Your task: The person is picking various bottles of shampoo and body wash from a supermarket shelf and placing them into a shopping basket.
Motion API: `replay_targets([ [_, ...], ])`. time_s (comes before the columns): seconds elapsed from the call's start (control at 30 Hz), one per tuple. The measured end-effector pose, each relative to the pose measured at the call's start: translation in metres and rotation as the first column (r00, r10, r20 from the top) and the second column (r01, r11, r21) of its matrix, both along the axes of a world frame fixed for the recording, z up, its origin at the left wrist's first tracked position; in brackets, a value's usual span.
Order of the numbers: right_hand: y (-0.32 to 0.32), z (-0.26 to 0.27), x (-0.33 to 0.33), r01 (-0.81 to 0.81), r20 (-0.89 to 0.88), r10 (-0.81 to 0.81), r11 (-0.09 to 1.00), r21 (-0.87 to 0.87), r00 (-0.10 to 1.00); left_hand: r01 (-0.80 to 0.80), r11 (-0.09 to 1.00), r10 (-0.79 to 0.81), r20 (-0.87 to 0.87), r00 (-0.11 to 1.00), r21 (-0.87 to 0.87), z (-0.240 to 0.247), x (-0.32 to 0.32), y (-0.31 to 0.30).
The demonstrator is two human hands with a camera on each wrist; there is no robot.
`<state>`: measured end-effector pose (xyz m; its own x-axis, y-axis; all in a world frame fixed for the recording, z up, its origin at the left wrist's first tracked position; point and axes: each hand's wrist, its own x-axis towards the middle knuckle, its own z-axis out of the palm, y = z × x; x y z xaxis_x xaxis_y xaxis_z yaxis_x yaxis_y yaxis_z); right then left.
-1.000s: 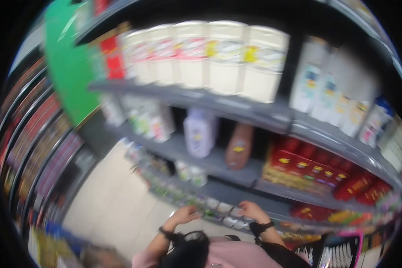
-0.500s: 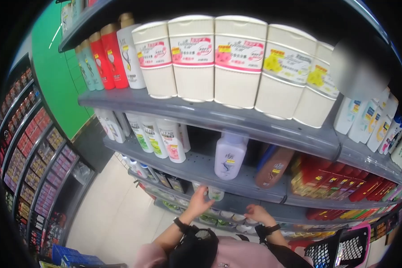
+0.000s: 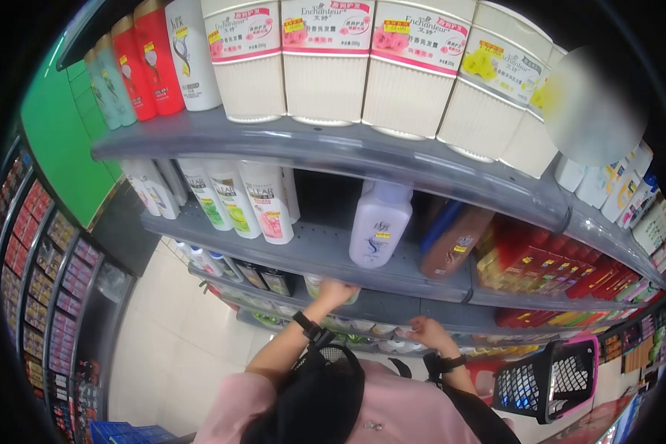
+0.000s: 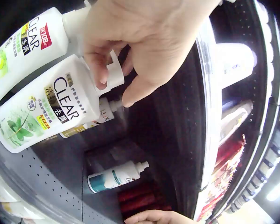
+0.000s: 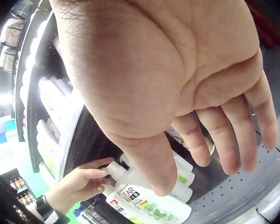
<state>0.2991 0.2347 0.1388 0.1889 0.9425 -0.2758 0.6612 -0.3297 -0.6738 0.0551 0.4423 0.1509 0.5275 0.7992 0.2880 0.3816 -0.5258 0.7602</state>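
Left hand: my left hand (image 4: 144, 42) is in under a shelf lip, forefinger curled over the pump head (image 4: 114, 77) and thumb below it, pinching.
Thing: the white CLEAR bottle (image 4: 46, 107), standing on the perforated grey shelf (image 4: 56, 177) just beside its twin bottle (image 4: 23, 44).
Heft: I judge it full and fairly heavy; hard plastic, glossy, likely slick.
Weak point: the pump is thin and may turn or give, so it is poor for lifting.
Better hold: around the shoulder or the waist of the body, fingers behind the label.
Neighbours: a small spray bottle (image 4: 114, 176) stands further along the shelf, well apart.
Right hand: my right hand (image 5: 177, 84) is spread loose, holding nothing.
Room: a tight shop aisle; a black and pink basket (image 3: 547, 377) is at my right.
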Motion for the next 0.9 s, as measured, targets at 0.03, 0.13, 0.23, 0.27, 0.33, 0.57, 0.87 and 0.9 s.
replay_targets([
  [0.03,-0.002,0.004,-0.002,-0.004,-0.018,0.004,1.0,0.0,1.0,-0.031,0.999,0.032,-0.026,0.999,0.017,-0.001,0.0,-0.001],
  [0.13,-0.007,0.008,-0.003,-0.002,-0.047,0.001,1.0,-0.023,0.999,-0.079,0.995,0.076,-0.047,0.996,-0.057,0.006,0.0,-0.004],
  [0.23,-0.011,0.013,-0.008,0.004,-0.049,-0.005,0.999,-0.034,0.999,-0.107,0.992,0.103,-0.06,0.993,-0.063,0.005,-0.005,-0.006],
  [0.27,-0.012,0.015,-0.009,0.012,-0.036,-0.013,1.0,-0.022,0.999,-0.107,0.994,0.108,-0.069,0.992,0.023,0.003,-0.007,-0.007],
  [0.33,-0.014,0.016,-0.012,0.013,-0.047,-0.014,1.0,-0.023,0.999,-0.099,0.991,0.102,-0.035,0.994,0.09,-0.003,-0.008,-0.007],
  [0.57,0.003,0.031,-0.014,0.004,-0.088,-0.002,1.0,0.019,0.996,-0.082,0.994,0.087,0.067,0.994,-0.076,-0.014,-0.002,-0.001],
  [0.87,0.001,0.022,-0.029,-0.061,-0.115,0.058,0.998,-0.024,0.992,-0.007,0.971,0.071,0.257,0.964,-0.24,-0.055,-0.013,-0.004],
  [0.9,0.004,0.025,-0.03,-0.068,-0.131,0.066,0.998,-0.012,0.989,-0.007,0.971,0.071,0.261,0.963,-0.237,-0.052,-0.013,-0.005],
])
